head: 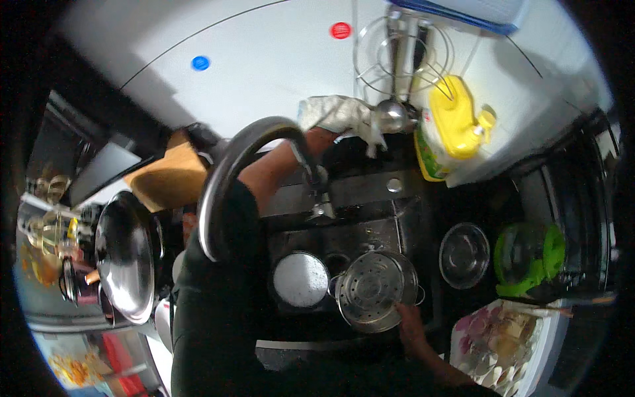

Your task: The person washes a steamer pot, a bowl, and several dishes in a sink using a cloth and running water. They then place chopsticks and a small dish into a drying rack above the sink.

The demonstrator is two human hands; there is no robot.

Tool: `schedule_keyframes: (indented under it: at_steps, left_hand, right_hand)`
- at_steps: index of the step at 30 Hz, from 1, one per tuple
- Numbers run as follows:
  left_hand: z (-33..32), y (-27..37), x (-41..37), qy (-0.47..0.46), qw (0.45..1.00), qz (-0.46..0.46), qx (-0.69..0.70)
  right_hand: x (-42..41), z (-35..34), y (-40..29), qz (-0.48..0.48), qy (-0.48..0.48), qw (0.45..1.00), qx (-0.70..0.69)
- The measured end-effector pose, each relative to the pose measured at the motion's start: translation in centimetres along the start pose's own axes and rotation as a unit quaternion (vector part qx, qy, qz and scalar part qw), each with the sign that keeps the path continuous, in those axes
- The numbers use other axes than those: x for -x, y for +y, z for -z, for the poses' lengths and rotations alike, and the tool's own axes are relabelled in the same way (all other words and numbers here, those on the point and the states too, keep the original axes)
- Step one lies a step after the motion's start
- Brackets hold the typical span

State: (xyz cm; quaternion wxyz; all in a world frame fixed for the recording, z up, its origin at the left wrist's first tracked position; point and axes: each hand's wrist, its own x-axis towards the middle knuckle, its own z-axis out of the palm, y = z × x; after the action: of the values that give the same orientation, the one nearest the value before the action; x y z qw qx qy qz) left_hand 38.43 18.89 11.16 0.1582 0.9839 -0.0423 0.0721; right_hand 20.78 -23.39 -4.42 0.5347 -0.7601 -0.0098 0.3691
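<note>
My left hand [325, 136] reaches past the curved metal faucet [218, 183] to the wall side of the sink. It is at a crumpled white cloth [337, 113] and appears to grip it; the cloth hides most of the fingers. Below, my right hand [411, 320] pinches the near right rim of a metal steamer insert [372, 283] with a perforated base. This insert sits with a two-handled metal pot in the dark sink [342, 233]. Left of it lies a round, pale metal lid or dish [301, 279], not touched by either hand.
Ladles [392, 115] and a wire rack hang on the wall beside a yellow detergent jug [454, 119]. Right of the sink are a clear bowl [464, 255], a green basket [553, 253] and a crate of produce [501, 342]. A domed wok lid [126, 258] stands at left.
</note>
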Motion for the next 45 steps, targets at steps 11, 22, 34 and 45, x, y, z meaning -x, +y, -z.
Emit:
schedule_keyframes:
  at_steps: [11, 22, 34, 45]
  left_hand:
    - [-6.5, -4.8, 9.1, -0.028, 0.993, 0.11, -0.021]
    - [-10.9, -1.7, 19.1, 0.211, 0.925, 0.314, -0.046]
    - [-6.7, -0.4, 23.3, 0.256, 0.869, 0.418, 0.065]
    - [-13.0, -7.1, 11.2, 0.127, 0.971, 0.202, -0.018]
  right_hand:
    - [1.8, -1.2, -6.4, -0.074, -0.015, 0.986, -0.149]
    - [3.3, -1.4, -4.3, 0.08, -0.065, 0.989, -0.11]
    - [2.4, -1.5, -2.0, -0.02, 0.0, 0.992, -0.127]
    - [3.2, -1.8, -3.7, -0.131, 0.049, 0.986, -0.091]
